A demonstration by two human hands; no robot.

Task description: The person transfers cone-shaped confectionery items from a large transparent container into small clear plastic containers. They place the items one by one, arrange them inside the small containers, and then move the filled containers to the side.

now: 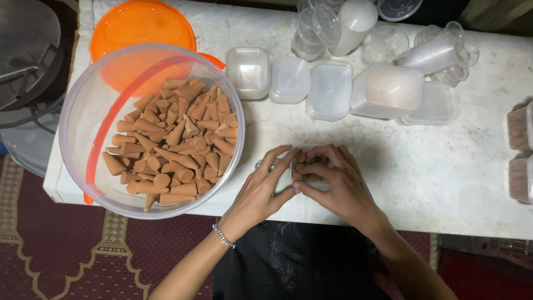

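Terracotta-coloured incense cones (172, 139) fill the bottom of a large clear plastic tub (72, 144), which sits on the left end of a worn white counter (444, 178), its rim overhanging the near edge. An orange lid (139, 25) lies behind the tub. Both hands meet at the counter's near-middle over a small clear box (308, 166): the left hand (261, 191), with a metal bracelet (223, 236) at the wrist, curls its fingers against the box's left side, while the right hand (338, 186) cups it from the right and over the top, fingers closed round it. A few cones show between the fingertips, seemingly held in place inside the box; how full it is cannot be told.

Empty clear boxes (288, 80) and lids stand in a row along the far side, within reach, with stacked clear cups (436, 53) lying tipped behind them. Two filled boxes (522, 155) sit at the right edge. Bare counter stretches right of the hands, and a red patterned carpet (66, 255) shows below.
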